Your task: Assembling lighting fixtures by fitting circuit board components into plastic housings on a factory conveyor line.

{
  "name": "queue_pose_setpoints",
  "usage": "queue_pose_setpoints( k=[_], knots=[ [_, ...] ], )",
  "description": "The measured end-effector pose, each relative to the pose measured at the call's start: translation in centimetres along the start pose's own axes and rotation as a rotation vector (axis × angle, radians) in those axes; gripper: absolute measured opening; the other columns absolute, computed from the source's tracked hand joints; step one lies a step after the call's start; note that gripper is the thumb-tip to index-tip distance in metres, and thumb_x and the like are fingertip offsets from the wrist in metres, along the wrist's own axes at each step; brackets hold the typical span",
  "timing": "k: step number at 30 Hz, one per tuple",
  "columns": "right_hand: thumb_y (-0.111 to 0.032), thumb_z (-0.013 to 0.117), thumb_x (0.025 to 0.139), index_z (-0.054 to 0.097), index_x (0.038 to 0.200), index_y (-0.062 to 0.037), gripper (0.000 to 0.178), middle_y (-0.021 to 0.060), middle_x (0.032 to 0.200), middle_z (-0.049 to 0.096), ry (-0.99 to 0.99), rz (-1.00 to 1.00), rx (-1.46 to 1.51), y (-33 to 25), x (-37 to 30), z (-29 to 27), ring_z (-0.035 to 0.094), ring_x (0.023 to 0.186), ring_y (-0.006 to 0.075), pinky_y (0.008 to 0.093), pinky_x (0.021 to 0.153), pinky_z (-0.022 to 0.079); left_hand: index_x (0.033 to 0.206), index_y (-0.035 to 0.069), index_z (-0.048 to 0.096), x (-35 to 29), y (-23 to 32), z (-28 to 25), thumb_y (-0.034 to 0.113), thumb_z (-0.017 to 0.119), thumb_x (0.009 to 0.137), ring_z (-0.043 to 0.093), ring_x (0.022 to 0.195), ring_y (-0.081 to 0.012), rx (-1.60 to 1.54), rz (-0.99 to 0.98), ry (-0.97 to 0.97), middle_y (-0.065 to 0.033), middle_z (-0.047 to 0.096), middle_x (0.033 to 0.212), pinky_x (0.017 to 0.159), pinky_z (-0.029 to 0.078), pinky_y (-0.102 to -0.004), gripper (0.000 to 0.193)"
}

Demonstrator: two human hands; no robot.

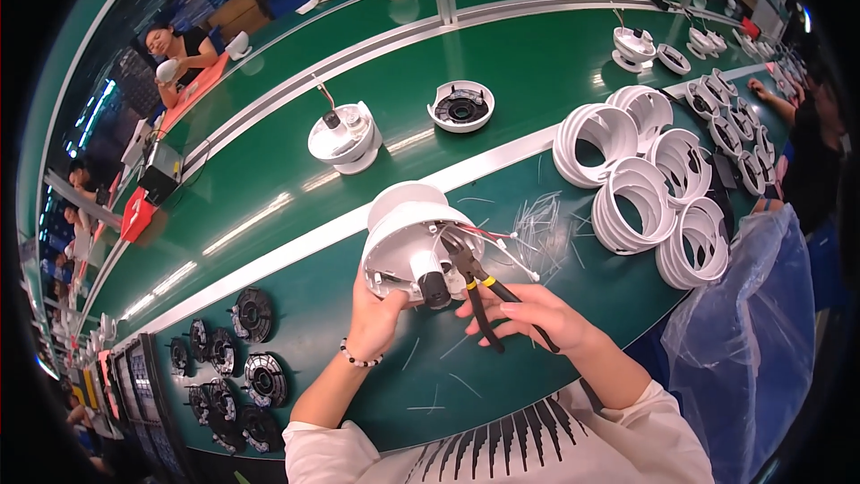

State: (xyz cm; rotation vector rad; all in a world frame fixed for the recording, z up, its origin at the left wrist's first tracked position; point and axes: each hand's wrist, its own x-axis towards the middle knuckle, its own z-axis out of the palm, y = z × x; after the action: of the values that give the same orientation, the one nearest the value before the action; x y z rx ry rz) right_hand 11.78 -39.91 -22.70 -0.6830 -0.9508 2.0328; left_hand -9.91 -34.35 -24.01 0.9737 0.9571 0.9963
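Observation:
In my left hand (373,323) I hold a white, round plastic housing (405,217), tilted so its open side faces me. Inside it show a black cylindrical part (435,289) and red and white wires (488,235) that run out to the right. My right hand (548,315) is closed around a pair of cutting pliers (488,291) with dark, yellow-banded handles. Their jaws reach into the housing beside the wires; whether they touch one, I cannot tell. The housing partly hides my left fingers.
Thin clear plastic strips (548,224) litter the bench right of the housing. Stacked white rings (596,145) stand farther right, above a clear plastic bag (748,305). Black round parts (265,378) lie at left. Across the white rail, the green belt carries another white assembly (342,145) and a white-rimmed cover (460,108).

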Motion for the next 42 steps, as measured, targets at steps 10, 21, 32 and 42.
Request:
queue_pose_setpoints(
  k=[10,21,32,42],
  knots=[
    [-0.036,0.047,0.083,0.049,0.107,-0.0054,0.039,0.0023,0.101,0.053,0.072,0.054,0.057,0.0,-0.1,-0.3,0.054,0.082,0.013,0.0266,0.063,0.046,0.121,0.002,0.033,-0.5,-1.7,-1.4,-0.008,0.045,0.068,0.049,0.097,-0.018,0.114,0.123,0.11,-0.009,0.045,0.11,0.073,0.048,-0.0271,0.055],
    [-0.028,0.044,0.087,0.049,0.106,-0.001,0.033,0.0032,0.079,0.05,0.167,0.006,0.031,-0.9,-1.0,-0.9,0.05,0.061,0.01,0.0219,0.048,0.044,0.119,0.001,0.034,0.6,-1.6,0.9,-0.01,0.042,0.065,0.046,0.097,-0.0158,0.153,0.1,0.009,-0.0075,0.046,0.107,0.082,0.04,-0.026,0.056],
    [-0.022,0.042,0.088,0.049,0.106,0.0022,0.031,0.0052,0.078,0.05,0.17,-0.002,0.016,-0.6,-1.1,-0.6,0.051,0.06,0.0111,0.0227,0.047,0.044,0.12,0.002,0.03,0.2,-0.6,1.7,-0.01,0.039,0.066,0.048,0.098,-0.0193,0.105,0.052,-0.001,-0.0104,0.044,0.108,0.076,0.049,-0.0304,0.056],
    [-0.011,0.064,0.067,0.048,0.113,0.0019,0.051,0.0147,0.097,0.056,0.329,-0.283,-0.988,1.7,-6.2,0.5,0.056,0.082,0.0216,0.0284,0.075,0.044,0.113,-0.003,0.036,6.3,1.0,-2.6,-0.008,0.038,0.07,0.055,0.093,-0.0248,-0.265,0.257,0.183,-0.0153,0.047,0.109,0.079,0.05,-0.0417,0.043]
  ],
)
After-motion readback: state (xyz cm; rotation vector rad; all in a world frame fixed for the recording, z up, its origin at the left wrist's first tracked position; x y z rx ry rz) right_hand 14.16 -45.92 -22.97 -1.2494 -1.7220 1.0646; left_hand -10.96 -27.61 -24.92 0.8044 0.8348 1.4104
